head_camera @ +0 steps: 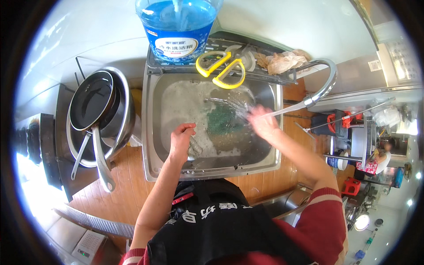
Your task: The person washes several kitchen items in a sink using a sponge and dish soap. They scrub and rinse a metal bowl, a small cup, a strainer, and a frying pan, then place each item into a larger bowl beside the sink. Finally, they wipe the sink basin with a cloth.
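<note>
A stainless steel sink [277,153] lies before me, with foamy, cloudy water [182,102] in it. My left hand [181,140] is closed around a grey, mesh-like scrubber [195,148] at the sink's near left. On the right side, my right hand [263,122] is under the running stream [286,108] from the curved chrome faucet [326,82]. Water splashes leftward off its fingers, which are too blurred to show whether they hold anything. Between the hands, a green patch [222,121] shows through the water; its kind is unclear.
A blue detergent jug [179,36] and yellow-handled scissors [228,71] sit along a dark rack [265,74] behind the sink, beside a crumpled plastic bag [286,62]. Nested pans [91,102] stand left. Far right are a squeegee [308,129], a red stool [351,186] and a person [376,162].
</note>
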The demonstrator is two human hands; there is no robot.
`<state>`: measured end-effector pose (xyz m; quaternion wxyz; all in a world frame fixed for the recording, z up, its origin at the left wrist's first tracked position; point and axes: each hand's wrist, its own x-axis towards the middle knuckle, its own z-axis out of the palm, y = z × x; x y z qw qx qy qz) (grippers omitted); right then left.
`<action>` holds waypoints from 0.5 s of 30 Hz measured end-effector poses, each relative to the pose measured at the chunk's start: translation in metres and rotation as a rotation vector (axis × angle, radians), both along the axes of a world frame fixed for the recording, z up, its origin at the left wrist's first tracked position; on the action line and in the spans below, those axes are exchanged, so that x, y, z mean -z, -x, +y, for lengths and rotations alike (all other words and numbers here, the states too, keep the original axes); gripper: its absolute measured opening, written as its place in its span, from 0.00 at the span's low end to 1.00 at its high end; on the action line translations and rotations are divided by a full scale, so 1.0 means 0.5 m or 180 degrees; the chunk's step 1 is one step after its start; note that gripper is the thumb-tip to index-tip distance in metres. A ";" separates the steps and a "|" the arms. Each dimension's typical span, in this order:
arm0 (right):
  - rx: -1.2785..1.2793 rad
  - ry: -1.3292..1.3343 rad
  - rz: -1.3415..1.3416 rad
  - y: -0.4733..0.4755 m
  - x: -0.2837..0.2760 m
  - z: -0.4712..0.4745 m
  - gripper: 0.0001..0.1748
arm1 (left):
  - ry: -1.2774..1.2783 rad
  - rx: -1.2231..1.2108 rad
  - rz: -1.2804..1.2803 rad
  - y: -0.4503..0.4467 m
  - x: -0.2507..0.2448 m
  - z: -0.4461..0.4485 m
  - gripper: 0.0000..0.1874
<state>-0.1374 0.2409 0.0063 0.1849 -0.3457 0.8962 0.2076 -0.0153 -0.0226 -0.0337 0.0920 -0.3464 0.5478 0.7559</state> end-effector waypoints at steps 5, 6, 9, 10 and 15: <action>0.0303 -0.0112 -0.0204 0.005 0.034 0.042 0.15 | 0.0151 -0.0072 -0.0131 -0.018 -0.004 -0.023 0.13; 0.0421 0.0145 -0.0125 0.018 0.035 0.043 0.21 | 0.0227 -0.0042 -0.0204 -0.022 -0.003 -0.025 0.11; 0.1909 0.1476 -0.0462 0.049 0.031 0.029 0.21 | 0.0098 -0.0119 -0.0100 -0.036 0.005 -0.024 0.11; 0.2532 0.2099 -0.0790 0.048 0.027 0.025 0.18 | 0.0004 -0.0155 -0.0046 -0.040 0.007 -0.023 0.11; 0.5451 0.6492 -0.3362 -0.048 0.046 0.006 0.19 | 0.0101 -0.0178 -0.0125 -0.052 0.009 -0.028 0.10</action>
